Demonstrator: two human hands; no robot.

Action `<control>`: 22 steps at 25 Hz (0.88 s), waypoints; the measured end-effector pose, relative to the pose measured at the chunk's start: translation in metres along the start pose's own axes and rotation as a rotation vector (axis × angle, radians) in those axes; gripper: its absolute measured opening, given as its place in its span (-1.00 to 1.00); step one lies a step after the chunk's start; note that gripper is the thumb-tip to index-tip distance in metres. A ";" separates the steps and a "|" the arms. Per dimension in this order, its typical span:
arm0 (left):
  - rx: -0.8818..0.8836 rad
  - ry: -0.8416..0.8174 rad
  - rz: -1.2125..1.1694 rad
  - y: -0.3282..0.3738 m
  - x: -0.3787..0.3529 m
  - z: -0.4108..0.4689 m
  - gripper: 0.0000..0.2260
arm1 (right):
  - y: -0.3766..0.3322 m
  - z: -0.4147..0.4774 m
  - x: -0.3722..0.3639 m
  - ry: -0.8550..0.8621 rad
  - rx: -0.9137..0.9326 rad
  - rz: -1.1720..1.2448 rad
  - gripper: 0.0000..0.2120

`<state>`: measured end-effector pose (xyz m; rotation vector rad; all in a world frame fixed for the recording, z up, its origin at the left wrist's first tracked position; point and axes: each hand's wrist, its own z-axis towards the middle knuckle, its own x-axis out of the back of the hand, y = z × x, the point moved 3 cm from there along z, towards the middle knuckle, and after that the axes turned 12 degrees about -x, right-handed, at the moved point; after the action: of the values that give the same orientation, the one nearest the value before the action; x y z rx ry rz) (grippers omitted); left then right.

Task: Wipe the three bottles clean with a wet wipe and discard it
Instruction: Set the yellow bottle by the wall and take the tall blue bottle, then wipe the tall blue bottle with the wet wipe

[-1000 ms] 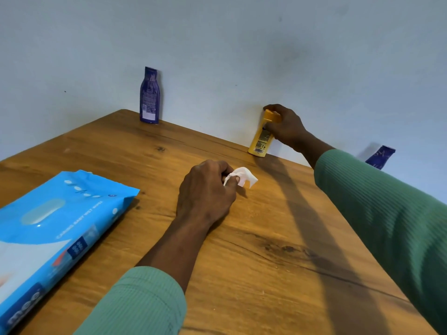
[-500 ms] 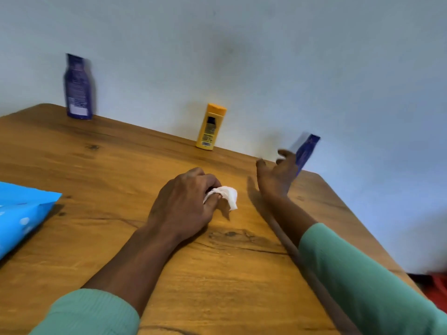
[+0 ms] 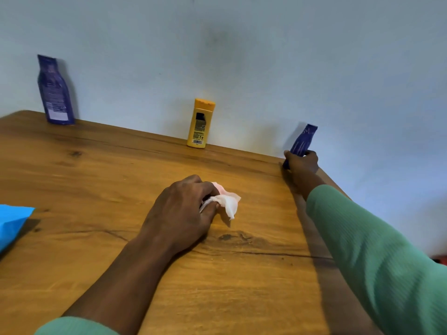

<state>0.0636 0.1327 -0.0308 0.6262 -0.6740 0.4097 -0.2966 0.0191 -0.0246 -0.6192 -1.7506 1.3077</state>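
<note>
Left hand [image 3: 183,213] rests on the wooden surface [image 3: 96,177] near its middle, fingers curled round a crumpled white wipe [image 3: 227,201], part of which sticks out to the right; right hand [image 3: 302,163] is at the far right corner, fingers wrapped round the lower part of a small blue bottle [image 3: 303,140], which tilts to the right; yellow bottle [image 3: 200,123] stands upright at the far edge by the wall [image 3: 242,56], untouched; large blue bottle [image 3: 55,90] stands at the far left; a blue pack [image 3: 12,223] lies at the left edge
</note>
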 end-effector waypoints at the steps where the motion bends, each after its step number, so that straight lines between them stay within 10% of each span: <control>1: -0.005 0.014 -0.010 0.000 0.000 0.000 -0.81 | -0.002 -0.007 0.002 0.003 0.010 0.083 -0.40; 4: -0.002 0.109 -0.038 0.003 0.007 0.002 -0.87 | -0.006 -0.053 0.009 -0.078 -0.010 0.339 -0.54; 10: 0.092 0.417 -0.133 0.014 0.029 -0.003 -0.79 | 0.020 -0.197 0.008 -0.844 -0.411 0.855 -0.50; 22: -0.014 0.409 -0.263 0.038 0.029 -0.011 -0.76 | 0.032 -0.279 -0.002 -1.149 -0.481 0.987 -0.56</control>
<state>0.0689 0.1719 -0.0023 0.5863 -0.2004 0.2758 -0.0621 0.1730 -0.0275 -1.2551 -2.9245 2.1788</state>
